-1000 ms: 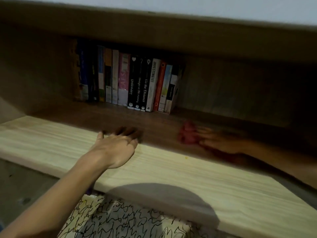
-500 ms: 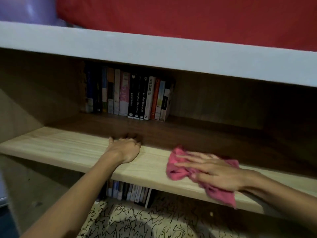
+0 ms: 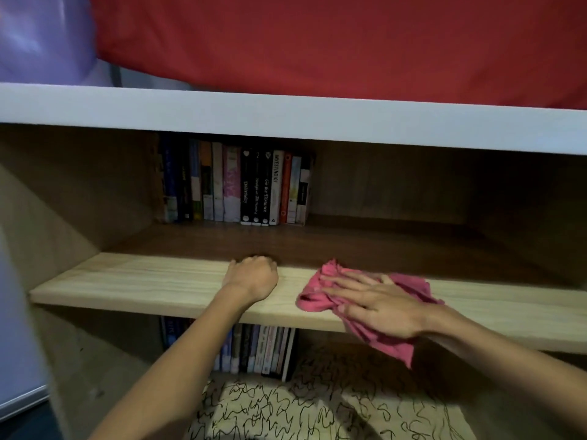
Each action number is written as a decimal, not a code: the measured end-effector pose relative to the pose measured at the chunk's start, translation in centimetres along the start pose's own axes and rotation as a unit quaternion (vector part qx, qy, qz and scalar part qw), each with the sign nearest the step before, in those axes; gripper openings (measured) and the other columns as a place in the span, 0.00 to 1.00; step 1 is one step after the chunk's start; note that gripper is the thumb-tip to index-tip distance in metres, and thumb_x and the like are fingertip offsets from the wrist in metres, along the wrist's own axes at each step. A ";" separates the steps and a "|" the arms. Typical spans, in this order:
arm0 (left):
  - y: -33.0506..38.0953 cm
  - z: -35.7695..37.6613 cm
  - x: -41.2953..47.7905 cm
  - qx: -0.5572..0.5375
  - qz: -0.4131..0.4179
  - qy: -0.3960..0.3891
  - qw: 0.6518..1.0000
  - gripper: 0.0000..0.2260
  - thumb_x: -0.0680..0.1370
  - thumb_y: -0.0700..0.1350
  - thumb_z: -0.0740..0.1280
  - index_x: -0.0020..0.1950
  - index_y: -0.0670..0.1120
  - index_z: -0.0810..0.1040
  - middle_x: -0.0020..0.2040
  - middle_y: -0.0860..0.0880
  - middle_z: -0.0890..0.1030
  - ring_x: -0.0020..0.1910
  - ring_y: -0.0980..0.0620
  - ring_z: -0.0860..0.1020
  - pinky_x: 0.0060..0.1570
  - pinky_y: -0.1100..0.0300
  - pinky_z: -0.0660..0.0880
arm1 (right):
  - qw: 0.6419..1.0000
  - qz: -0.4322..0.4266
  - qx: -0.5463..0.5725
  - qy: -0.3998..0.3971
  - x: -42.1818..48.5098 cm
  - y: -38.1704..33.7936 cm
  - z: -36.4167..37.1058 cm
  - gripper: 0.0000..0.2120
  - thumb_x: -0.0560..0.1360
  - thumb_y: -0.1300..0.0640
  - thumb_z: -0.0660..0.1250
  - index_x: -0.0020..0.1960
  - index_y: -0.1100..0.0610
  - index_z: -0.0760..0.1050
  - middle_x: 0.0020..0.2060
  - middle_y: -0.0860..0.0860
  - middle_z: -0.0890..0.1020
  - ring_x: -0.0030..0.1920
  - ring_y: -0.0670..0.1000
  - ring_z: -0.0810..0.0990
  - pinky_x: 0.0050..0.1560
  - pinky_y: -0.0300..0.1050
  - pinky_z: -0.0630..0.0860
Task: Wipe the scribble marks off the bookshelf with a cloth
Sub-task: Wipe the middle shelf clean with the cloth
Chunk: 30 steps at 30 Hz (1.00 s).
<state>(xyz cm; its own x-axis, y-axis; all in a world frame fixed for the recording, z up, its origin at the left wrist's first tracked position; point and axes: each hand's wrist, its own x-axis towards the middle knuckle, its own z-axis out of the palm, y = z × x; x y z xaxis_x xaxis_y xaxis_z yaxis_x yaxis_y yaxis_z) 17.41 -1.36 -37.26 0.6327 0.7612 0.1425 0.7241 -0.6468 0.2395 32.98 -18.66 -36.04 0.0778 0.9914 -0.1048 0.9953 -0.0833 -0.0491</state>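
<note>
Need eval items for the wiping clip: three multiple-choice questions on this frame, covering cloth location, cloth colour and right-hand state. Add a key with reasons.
1. Where is the cloth?
A) In a bucket
B) On the light shelf board, one corner hanging over its front edge
C) Draped over a chair

2. What colour is the cloth?
A) Blue
B) White
C) Pink

3. How is the right hand?
A) Pressed flat on the cloth, fingers straight
B) Lifted clear of the cloth
C) Clenched in a fist beside the cloth

Key:
1 B: it lies on the board, a corner drooping past the edge.
2 C: the fabric is plainly pink.
3 A: palm on the cloth, fingers extended.
</note>
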 end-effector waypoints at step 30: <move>-5.3 -0.6 10.0 0.011 -0.101 -0.043 0.994 0.30 0.77 0.71 0.43 0.77 0.64 0.42 0.79 0.47 0.46 0.77 0.39 0.49 0.72 0.35 0.45 | 0.881 0.398 0.145 0.209 9.3 8.6 -0.6 0.24 0.81 0.43 0.49 0.68 0.53 0.71 0.68 0.57 0.71 0.68 0.60 0.68 0.69 0.55 0.58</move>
<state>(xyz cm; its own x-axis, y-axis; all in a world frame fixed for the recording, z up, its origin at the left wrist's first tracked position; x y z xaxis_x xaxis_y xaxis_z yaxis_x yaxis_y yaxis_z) 19.73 9.73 -36.56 0.4948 0.8690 0.0103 0.8438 -0.4832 0.2334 42.33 -10.14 -36.83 0.8197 0.5524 0.1515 0.5638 -0.7317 -0.3829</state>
